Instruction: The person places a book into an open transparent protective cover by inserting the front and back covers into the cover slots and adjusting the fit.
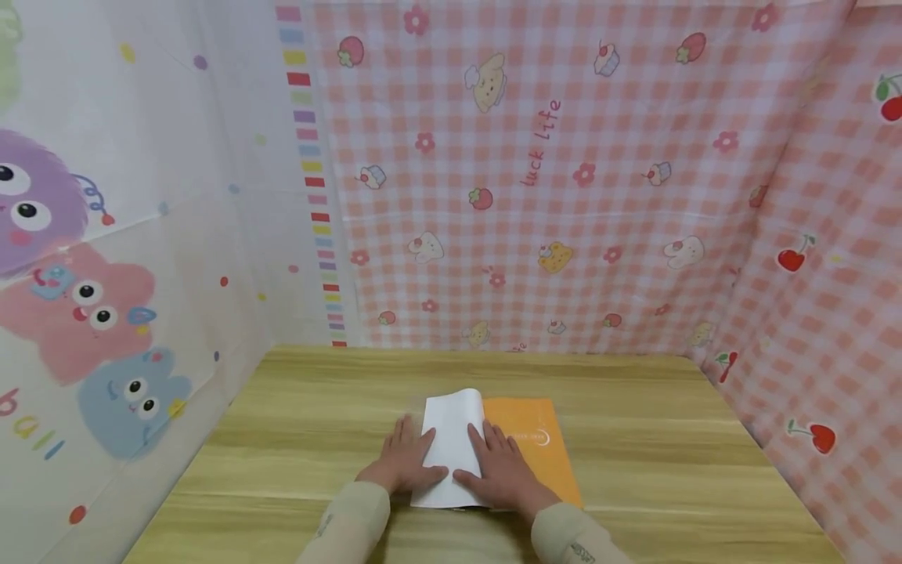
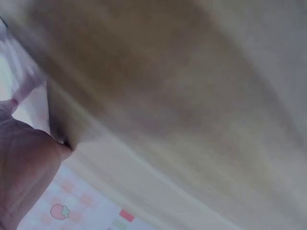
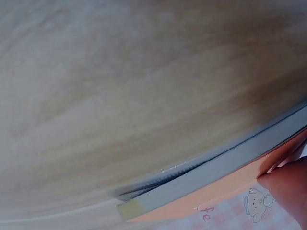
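Observation:
An orange-covered book (image 1: 557, 450) lies on the table with a white sheet (image 1: 451, 439) over its left part, curving at its right side. My left hand (image 1: 403, 460) rests along the sheet's left edge, thumb stretched across its lower part. With fingers extended, my right hand (image 1: 503, 470) presses where the white meets the orange, its thumb near the left one. In the left wrist view the left palm (image 2: 29, 167) shows beside the white paper. The right wrist view shows the book's pale page edge (image 3: 216, 167) side-on, and part of the right hand (image 3: 290, 191) against the cover.
The wood-grain table (image 1: 303, 439) extends around the book. A pink checked cloth (image 1: 535, 219) hangs behind and along the right, and a white cartoon-printed cloth (image 1: 232, 235) hangs on the left.

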`<state>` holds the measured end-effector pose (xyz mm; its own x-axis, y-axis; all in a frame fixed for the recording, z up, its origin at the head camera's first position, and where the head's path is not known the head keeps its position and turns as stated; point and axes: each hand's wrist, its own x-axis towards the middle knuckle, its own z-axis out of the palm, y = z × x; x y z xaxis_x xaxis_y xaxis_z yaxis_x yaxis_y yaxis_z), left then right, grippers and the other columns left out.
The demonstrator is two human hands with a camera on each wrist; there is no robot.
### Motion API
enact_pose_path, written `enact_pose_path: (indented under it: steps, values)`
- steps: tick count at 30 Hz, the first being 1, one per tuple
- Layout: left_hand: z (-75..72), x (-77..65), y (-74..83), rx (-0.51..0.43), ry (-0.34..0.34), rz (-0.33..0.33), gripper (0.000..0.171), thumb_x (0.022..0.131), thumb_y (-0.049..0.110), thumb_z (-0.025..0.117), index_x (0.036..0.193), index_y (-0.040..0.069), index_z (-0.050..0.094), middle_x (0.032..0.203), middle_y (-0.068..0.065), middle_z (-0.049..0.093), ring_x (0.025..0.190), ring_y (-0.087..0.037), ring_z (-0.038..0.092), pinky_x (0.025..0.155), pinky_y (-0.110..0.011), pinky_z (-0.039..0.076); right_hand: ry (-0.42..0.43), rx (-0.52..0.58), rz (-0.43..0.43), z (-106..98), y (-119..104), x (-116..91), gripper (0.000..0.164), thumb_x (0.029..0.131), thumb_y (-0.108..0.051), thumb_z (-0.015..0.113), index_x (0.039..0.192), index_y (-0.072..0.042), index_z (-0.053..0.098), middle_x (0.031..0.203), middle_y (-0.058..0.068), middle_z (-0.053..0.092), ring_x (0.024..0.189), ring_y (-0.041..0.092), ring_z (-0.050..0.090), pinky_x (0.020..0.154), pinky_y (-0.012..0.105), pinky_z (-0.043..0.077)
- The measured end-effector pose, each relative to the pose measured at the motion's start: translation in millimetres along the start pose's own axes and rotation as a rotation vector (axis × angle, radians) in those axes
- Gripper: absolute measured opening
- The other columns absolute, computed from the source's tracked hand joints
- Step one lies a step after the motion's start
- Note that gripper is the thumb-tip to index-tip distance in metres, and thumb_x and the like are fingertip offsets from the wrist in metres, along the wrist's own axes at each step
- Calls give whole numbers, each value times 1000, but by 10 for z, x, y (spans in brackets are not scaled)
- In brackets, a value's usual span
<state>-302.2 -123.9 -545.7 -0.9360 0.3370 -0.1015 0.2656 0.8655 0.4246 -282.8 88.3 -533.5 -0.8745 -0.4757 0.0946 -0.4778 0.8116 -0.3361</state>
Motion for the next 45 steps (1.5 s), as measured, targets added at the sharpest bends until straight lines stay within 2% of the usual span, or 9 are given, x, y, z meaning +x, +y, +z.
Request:
enact_pose_path:
  steps: [6,13,21,25,29,33,37,42,45]
  values:
    - [-129,-130,113,-77,-29,-30,85,89,52,54,149,-2,26,152,-38,9,138,-50,2,112,-65,7,29,-92,27,114,-55,12,78,94,-55,44,147,0,32,150,33,26,135,47,23,106,67,23]
    - [-191,-186,152,-44,-43,-29,77,91,41,57,147,-3,29,152,-38,9,139,-48,3,113,-63,10,3,-119,62,114,-122,47,78,93,-58,41,147,-2,32,152,32,23,136,47,20,106,68,21]
    - [-169,-167,158,-72,-29,-69,77,90,43,57,148,0,30,152,-38,6,139,-48,0,113,-63,7,-51,-62,-30,-27,15,-32,81,91,-60,45,149,-5,32,152,28,27,137,44,22,108,65,23]
    - [-156,-147,151,-88,-23,-74,77,90,42,57,148,0,30,152,-38,7,139,-48,0,113,-63,7,-31,-112,-48,4,48,-47,79,92,-62,40,149,-7,32,152,26,30,136,43,25,107,64,26]
    - [-172,-132,154,-100,-22,-60,74,91,39,54,148,-2,28,152,-38,9,139,-48,2,113,-64,8,-17,-200,-25,68,22,-36,78,93,-63,35,149,-10,33,153,25,29,136,42,25,107,64,26]
    - [-220,-164,175,-103,-35,-51,70,93,37,51,148,-1,29,152,-38,8,139,-48,2,113,-63,8,-3,-222,-3,66,-72,-32,74,94,-61,37,147,-10,37,152,27,29,135,44,25,106,65,26]
    - [-231,-185,172,-95,-44,-36,71,91,36,55,147,-2,31,152,-39,8,139,-48,2,113,-63,8,-33,-211,-15,-5,-103,-20,70,95,-57,38,147,-9,37,151,27,30,135,43,27,106,64,28]
    - [-128,-118,88,-89,-43,-35,74,91,35,55,148,-3,28,153,-38,3,139,-48,-1,113,-63,5,-33,-166,-79,-89,-11,-18,57,99,-39,44,144,-5,41,149,23,38,133,40,33,105,60,33]
    - [-98,-95,64,-105,-27,-30,75,90,35,56,147,-4,28,152,-39,4,139,-48,-1,113,-64,5,-35,-175,-77,-61,42,-10,54,99,-36,44,144,-6,42,150,19,38,133,38,34,105,58,34]
